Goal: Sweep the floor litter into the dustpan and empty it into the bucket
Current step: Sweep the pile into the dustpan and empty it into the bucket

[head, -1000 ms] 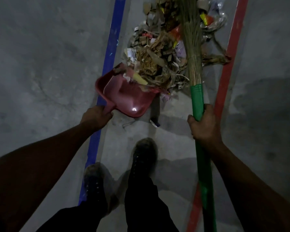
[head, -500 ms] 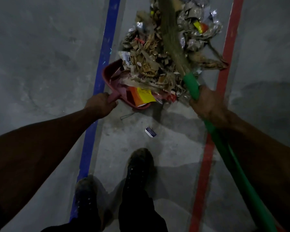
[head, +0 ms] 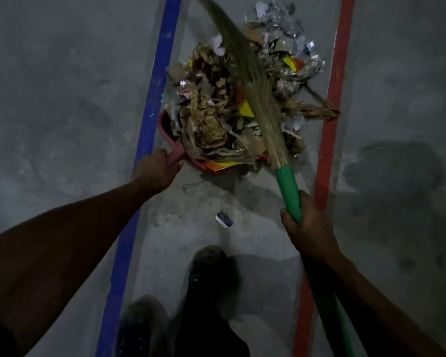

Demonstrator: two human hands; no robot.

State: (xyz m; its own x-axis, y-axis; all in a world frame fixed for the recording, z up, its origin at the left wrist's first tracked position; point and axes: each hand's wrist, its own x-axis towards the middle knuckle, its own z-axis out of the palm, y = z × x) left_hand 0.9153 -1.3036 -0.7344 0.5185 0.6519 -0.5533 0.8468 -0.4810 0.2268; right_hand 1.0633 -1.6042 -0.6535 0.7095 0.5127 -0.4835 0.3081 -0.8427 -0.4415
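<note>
A red dustpan lies on the grey floor, heaped with brown paper scraps and wrappers. My left hand grips its pink handle. A larger litter pile of cardboard, foil and coloured wrappers spreads beyond the pan between the two floor lines. My right hand grips the green handle of a straw broom, whose bristles slant up to the left across the pile. No bucket is in view.
A blue floor stripe runs on the left and a red stripe on the right. A small white and blue scrap and a bent wire lie near my dark shoes. A dark stain marks the floor at right.
The broom has swept leftward and toward me, pushing litter into the dustpan, which now is heaped. My right hand has slid lower and right on the handle. My left hand stays on the pan.
</note>
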